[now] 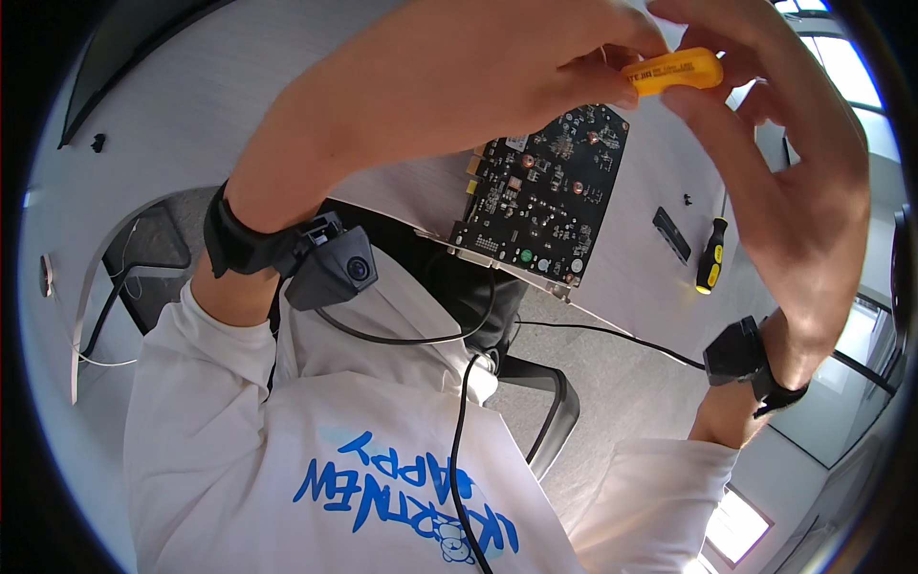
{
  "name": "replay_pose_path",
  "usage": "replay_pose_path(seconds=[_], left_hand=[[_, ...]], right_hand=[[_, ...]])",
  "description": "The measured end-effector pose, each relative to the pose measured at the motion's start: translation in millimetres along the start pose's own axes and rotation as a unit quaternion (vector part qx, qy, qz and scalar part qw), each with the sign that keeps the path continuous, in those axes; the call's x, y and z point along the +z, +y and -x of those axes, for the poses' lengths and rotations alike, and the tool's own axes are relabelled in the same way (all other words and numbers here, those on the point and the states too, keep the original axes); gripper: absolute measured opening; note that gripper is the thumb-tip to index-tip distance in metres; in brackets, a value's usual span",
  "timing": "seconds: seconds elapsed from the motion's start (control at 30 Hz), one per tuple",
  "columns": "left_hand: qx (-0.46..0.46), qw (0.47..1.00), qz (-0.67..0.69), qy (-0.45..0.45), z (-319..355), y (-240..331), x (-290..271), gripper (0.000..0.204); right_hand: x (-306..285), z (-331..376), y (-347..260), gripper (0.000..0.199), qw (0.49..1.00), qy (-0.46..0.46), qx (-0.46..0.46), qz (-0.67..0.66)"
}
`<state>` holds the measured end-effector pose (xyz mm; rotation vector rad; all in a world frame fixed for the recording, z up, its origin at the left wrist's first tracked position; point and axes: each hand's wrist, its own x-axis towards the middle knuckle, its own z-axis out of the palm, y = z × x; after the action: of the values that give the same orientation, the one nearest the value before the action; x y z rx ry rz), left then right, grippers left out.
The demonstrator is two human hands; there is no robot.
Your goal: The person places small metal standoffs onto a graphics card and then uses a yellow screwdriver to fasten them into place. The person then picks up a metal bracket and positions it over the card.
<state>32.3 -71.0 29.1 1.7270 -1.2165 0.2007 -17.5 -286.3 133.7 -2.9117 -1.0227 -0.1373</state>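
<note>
Up at the top of the view, a yellow-orange handle (673, 73) with a rounded right end is between my two hands. Its left end is pinched in my left hand (583, 72), which hides whatever continues there. The thumb of my right hand (775, 134) presses under the right end, with its fingers curled around above. Below my left hand, a black circuit board (550, 201) with gold edge contacts and a metal bracket lies at the table's near edge; my left hand and forearm cover part of its far side.
On the table (660, 287), a yellow-and-black screwdriver (710, 256) and a narrow dark metal bracket (671, 235) lie right of the board. A tiny black piece (687, 200) is near them. Another small black piece (98, 143) sits far left. Black cables (612, 333) run from my wrist-worn devices.
</note>
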Motion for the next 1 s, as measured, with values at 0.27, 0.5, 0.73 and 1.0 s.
replay_pose_path(seconds=[0.27, 0.5, 0.73, 1.0], left_hand=[[-0.078, 0.994, 0.082, 0.008, -0.4, -2.1, 6.4, 0.03], [-0.08, 0.992, 0.075, 0.054, 0.8, -4.2, 6.5, 0.031], [-0.074, 0.995, 0.02, 0.069, 3.3, 9.9, 2.7, 0.029], [-0.098, 0.985, 0.114, 0.087, 0.1, 2.2, 7.4, 0.029]], right_hand=[[4.0, -2.4, 7.9, 0.015, 0.999, -0.001, -0.026, 0.021], [6.8, -5.7, 8.5, 0.016, 0.998, -0.004, -0.049, 0.028], [8.4, -4.9, 7.8, 0.019, 0.996, 0.006, -0.079, 0.036], [6.8, -6.0, 11.0, 0.023, 0.99, 0.026, -0.128, 0.047]])
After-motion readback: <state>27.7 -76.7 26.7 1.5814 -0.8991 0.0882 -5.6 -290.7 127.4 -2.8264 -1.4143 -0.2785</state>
